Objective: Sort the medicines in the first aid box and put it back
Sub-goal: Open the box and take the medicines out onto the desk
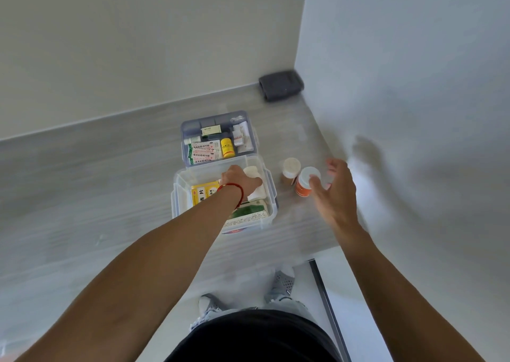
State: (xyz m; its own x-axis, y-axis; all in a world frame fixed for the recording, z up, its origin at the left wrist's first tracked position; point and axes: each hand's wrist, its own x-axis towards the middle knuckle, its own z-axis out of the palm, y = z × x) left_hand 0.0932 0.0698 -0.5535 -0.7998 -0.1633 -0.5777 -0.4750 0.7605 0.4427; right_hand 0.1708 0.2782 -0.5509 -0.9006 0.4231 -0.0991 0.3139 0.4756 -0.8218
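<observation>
Mid-sort. The first aid box (176,196) sits open on the grey surface (82,185); its tray (185,132), holding cartons and a yellow bottle (228,147), lies just behind the box. Our left hand (239,180) is down inside the box, on a white bottle (251,171); whether its fingers grip the bottle we cannot tell. Just right of the box stand two bottles: a tan one (290,169) and an orange one (305,183). Our right hand (335,193) hovers at the orange bottle, fingers (317,185) spread, blurred, not closed on it. Next, we judge: close on the orange bottle, carry it into the box beside the white one, without toppling the tan neighbour.
</observation>
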